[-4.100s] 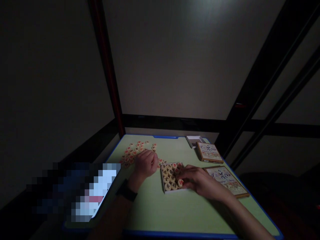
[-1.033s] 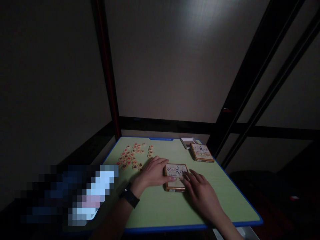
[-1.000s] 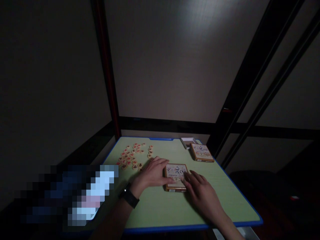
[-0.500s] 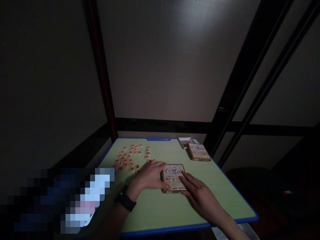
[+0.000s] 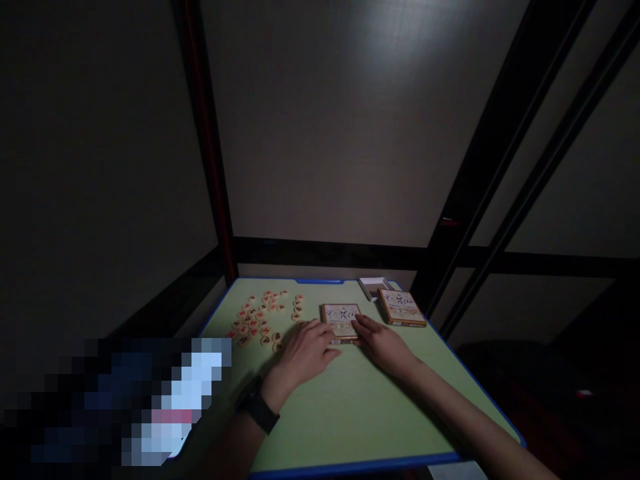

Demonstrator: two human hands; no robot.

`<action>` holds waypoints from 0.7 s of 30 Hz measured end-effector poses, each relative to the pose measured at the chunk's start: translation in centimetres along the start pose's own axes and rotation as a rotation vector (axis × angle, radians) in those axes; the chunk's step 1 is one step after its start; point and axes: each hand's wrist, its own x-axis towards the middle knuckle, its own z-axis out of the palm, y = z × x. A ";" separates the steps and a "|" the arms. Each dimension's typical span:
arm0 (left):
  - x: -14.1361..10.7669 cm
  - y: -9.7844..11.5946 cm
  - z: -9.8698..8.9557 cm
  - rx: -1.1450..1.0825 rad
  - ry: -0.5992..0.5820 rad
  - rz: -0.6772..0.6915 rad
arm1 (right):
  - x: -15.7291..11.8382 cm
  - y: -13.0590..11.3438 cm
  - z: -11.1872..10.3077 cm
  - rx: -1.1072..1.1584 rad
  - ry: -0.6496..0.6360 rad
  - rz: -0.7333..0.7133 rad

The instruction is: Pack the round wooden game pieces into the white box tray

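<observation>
A flat Chinese chess box (image 5: 341, 312) with printed characters and a brown rim lies closed on the green table. At its front left corner is my left hand (image 5: 305, 353), its fingers stretched forward and the thumb apart; I cannot tell whether the fingertips touch the box. My right hand (image 5: 385, 343) rests its extended fingers on the right front edge of the same box, thumb hidden. Left of the box, many round chess pieces (image 5: 253, 323) with red and dark characters lie spread on the table, a short column of them (image 5: 298, 308) standing apart.
A second similar box (image 5: 403, 308) lies at the right rear, beside an uncovered grey-white tray (image 5: 374, 288). The green table (image 5: 345, 413) has a blue edge, with wall panels close behind. A pixelated patch covers the lower left. Something pale (image 5: 457, 471) shows below the front edge.
The chess box has slid away from me toward the back of the table. My left hand has loosened from its left side, and my right hand has followed it forward.
</observation>
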 end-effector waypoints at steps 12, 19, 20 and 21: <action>0.1 -1.0 1.9 0.136 0.023 -0.012 | 4.2 2.9 2.9 0.034 0.025 0.029; 0.3 -2.1 3.2 0.165 0.038 -0.004 | 6.4 4.0 1.6 -0.007 0.027 -0.042; 0.3 -2.1 3.2 0.162 0.023 -0.014 | 6.6 4.3 1.1 -0.040 0.053 -0.009; 0.3 -2.2 3.2 0.158 0.009 -0.022 | 6.9 4.6 0.7 -0.088 0.084 0.049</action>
